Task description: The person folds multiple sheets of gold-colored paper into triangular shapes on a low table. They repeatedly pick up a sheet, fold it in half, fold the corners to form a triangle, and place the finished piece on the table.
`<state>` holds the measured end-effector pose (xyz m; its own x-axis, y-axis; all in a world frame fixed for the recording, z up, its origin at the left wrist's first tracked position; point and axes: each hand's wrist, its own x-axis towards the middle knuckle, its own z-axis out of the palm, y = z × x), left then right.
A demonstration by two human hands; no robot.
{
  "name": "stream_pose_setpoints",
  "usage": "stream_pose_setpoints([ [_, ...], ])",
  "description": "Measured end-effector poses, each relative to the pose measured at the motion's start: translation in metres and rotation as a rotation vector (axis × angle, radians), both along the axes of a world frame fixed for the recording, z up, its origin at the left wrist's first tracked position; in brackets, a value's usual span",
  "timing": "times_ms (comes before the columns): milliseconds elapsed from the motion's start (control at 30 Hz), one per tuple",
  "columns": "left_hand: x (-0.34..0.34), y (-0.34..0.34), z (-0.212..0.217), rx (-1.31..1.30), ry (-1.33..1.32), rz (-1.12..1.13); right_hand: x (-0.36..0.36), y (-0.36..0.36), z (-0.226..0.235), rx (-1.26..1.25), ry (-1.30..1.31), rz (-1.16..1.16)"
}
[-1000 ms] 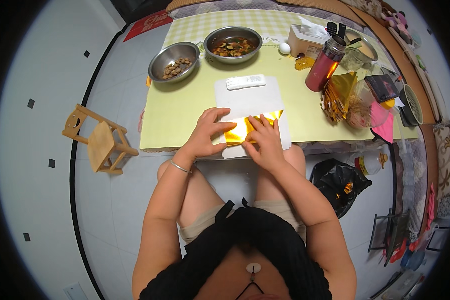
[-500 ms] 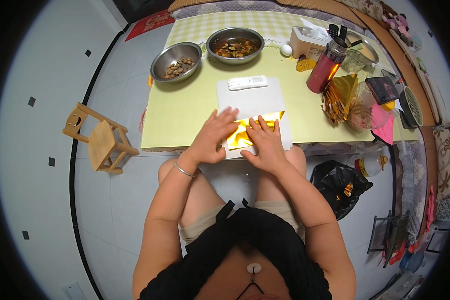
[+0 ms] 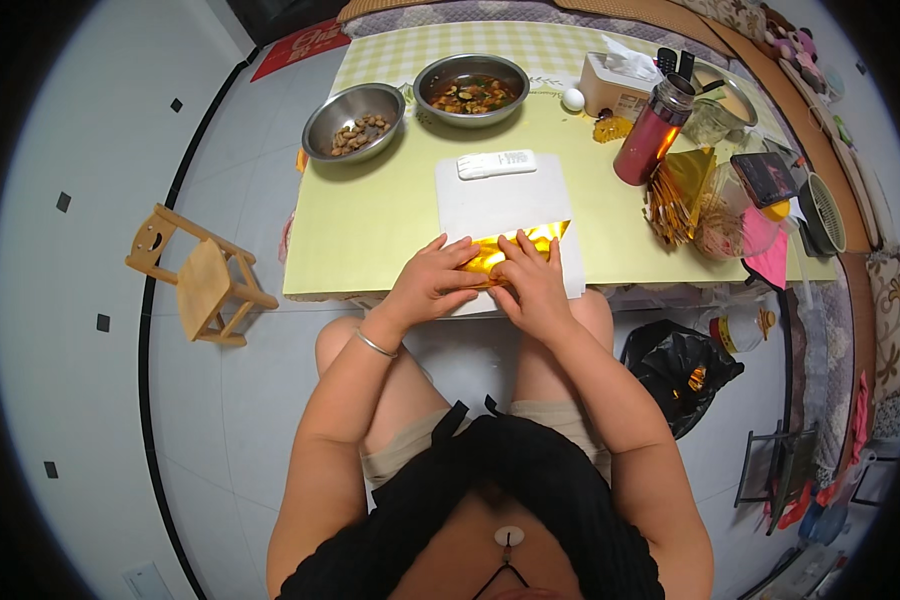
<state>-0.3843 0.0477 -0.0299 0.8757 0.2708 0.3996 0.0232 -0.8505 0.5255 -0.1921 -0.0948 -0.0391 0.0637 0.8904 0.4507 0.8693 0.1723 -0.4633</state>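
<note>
A shiny gold foil sheet [image 3: 518, 247] lies on a whitish board [image 3: 500, 208] at the table's near edge. My left hand [image 3: 435, 282] has its fingers closed on the foil's left part, with the thumb close below them. From the right, my right hand [image 3: 532, 288] presses its bent fingers and thumb on the foil's near edge. Both hands cover much of that near edge, so its exact fold is hidden. A white, narrow, flat object [image 3: 496, 164] rests across the board's far end.
Two steel bowls, one with brown nuts [image 3: 360, 134] and one with food in liquid [image 3: 472, 95], stand far left. A red flask [image 3: 654, 135], folded gold foil pieces [image 3: 675, 200] and a phone [image 3: 763, 178] crowd the right. A black bag [image 3: 675, 375] sits on the floor.
My left hand has come down onto the foil and moved in toward my right hand. The foil's near part has been turned up, and the visible gold strip is narrower.
</note>
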Motion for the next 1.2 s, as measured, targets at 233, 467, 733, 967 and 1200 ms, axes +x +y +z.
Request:
stream_pose_setpoints([
  [233,-0.001,0.003,-0.002,-0.089,-0.016,0.022,-0.001,0.000,0.001,0.039,0.029,-0.010],
  [467,0.010,0.006,0.011,-0.313,-0.081,0.201,-0.004,0.005,-0.003,0.051,0.244,-0.117],
  [733,0.035,0.002,-0.003,-0.202,-0.173,0.489,-0.007,0.012,-0.003,0.081,0.176,-0.209],
  [967,0.038,0.001,-0.005,-0.157,-0.157,0.533,-0.013,0.012,0.004,0.030,0.111,-0.249],
  [1200,0.038,0.002,-0.008,-0.172,-0.159,0.527,-0.012,0.012,-0.005,0.050,-0.065,-0.233],
])
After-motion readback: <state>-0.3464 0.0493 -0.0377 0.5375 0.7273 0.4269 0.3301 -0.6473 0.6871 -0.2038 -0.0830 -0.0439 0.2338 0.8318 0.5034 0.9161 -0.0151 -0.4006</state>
